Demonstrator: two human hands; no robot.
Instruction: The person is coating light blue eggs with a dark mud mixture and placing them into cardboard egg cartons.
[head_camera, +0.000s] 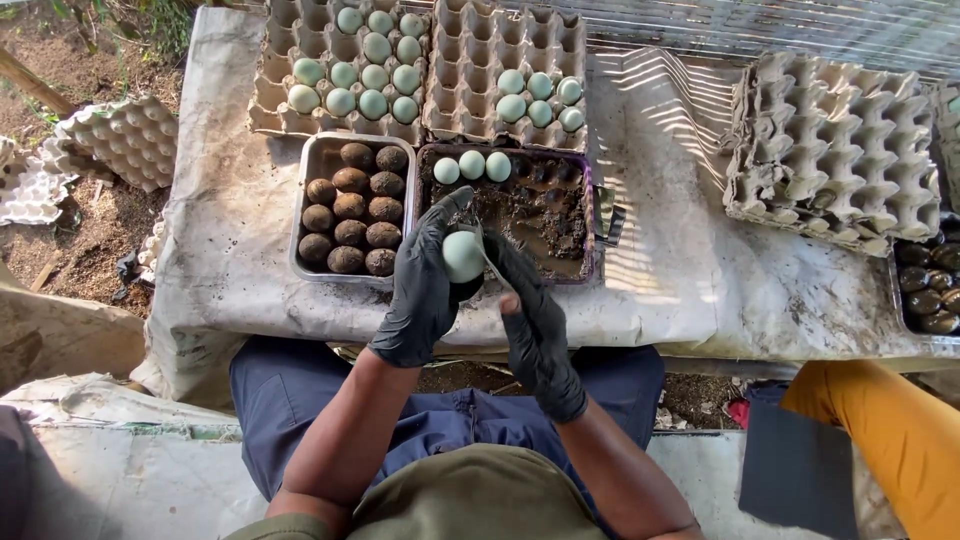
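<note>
On the far left, spare egg cartons (125, 138) are lying on the dirt beside the table (230, 230). At the table's far edge a carton of pale green eggs (345, 70) is sitting just behind a metal tray of mud-coated eggs (350, 208), three columns of dark balls packed close. The left hand (420, 290), in a black glove, is cupping a clean pale egg (463, 256) in its fingers, holding it just above the near rim of the mud tray (515, 205). The right hand (535, 325), also gloved, is closing on a thin tool whose tip is touching the egg; I cannot tell what kind of tool it is. Three more clean eggs (472, 165) are resting in the mud at the tray's far left corner. Judging by this, the coating step is in hand: the egg is waiting for mud, which calls for a steady grip while it is being turned. Far right, empty cartons (835, 150) are stacked, and a person's orange sleeve (890, 430) is showing near.
</note>
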